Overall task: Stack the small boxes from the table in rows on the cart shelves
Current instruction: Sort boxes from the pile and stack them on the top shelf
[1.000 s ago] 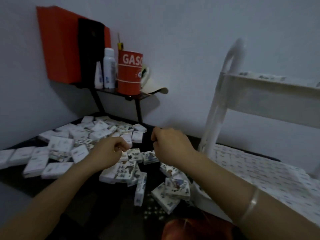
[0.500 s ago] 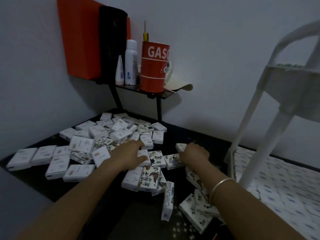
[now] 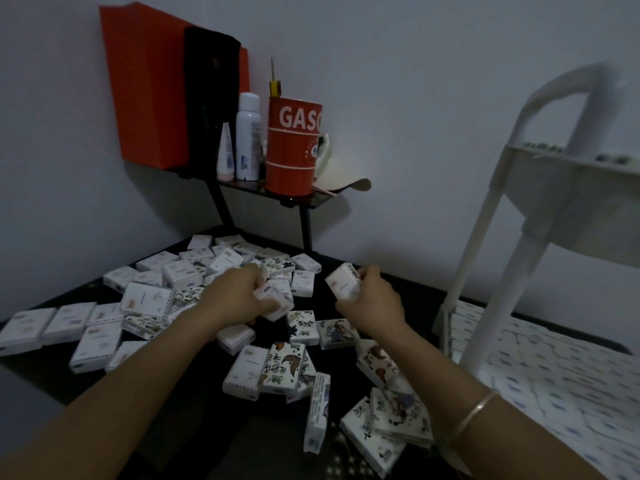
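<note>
Several small white boxes lie scattered over a black table. Above the pile's middle, my left hand grips a small box, fingers curled round it. To its right, my right hand holds another small box lifted off the table. The white cart stands at the right; its lower shelf is covered with rows of boxes. A few boxes show along the rim of the upper shelf.
A small black wall shelf behind the table carries a red "GASO" can, a white spray bottle and a small tube. An orange folder and a black item lean against the wall. One box stands on edge near the front.
The view has tilted and shifted. Both hands reached down into the pile and came up, each now holding a box lifted clear of the table.
</note>
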Available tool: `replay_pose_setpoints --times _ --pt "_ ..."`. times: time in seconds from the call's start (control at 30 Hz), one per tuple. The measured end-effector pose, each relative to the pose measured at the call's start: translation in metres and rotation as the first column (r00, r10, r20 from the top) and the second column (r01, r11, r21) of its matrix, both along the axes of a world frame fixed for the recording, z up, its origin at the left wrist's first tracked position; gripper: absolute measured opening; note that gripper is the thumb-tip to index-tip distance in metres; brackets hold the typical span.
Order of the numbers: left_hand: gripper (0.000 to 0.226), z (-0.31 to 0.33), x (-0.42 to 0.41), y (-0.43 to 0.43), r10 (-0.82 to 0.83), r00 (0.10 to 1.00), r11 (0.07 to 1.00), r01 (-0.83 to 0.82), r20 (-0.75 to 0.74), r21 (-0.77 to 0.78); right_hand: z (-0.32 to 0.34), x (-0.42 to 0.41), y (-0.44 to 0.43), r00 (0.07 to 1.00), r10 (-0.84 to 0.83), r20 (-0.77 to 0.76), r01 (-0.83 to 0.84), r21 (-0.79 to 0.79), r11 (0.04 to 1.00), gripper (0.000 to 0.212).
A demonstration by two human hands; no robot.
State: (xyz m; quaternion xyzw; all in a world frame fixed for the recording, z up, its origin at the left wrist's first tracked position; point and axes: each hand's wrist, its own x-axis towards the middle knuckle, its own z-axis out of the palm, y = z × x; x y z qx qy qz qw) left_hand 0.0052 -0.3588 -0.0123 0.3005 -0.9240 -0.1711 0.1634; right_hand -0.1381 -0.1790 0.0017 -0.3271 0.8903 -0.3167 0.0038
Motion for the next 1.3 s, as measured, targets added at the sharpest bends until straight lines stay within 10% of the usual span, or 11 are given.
replay_pose_setpoints --times 0.13,0.37,0.7,1.03,1.3 --pt "0.025 0.027 0.007 0.022 0.032 0.926 0.82 0.191 -0.376 0.54 0.039 0.027 0.034 0.878 0.377 0.293 -0.267 -0.352 0.897 0.078" --pt "0.011 0.094 0.02 0.091 -0.073 0.781 0.777 0.434 -0.621 0.455 0.115 0.076 0.117 0.807 0.583 0.09 -0.473 -0.493 0.73 0.043" --pt "0.029 0.2 0.0 0.217 -0.243 0.508 0.309 0.848 -0.826 0.43 0.22 0.077 0.22 0.924 0.305 -0.23 -0.377 -0.674 0.635 0.02" --pt "0.042 0.29 -0.073 0.325 -0.525 0.493 0.563 0.812 -0.693 0.151 0.275 0.009 0.297 0.96 -0.041 -0.276 -0.177 -0.715 0.677 0.013" --pt "0.044 0.307 -0.156 0.319 -0.388 0.689 0.828 0.552 -0.613 0.097 0.297 -0.065 0.304 0.886 -0.283 -0.367 0.213 -0.22 0.952 0.027"
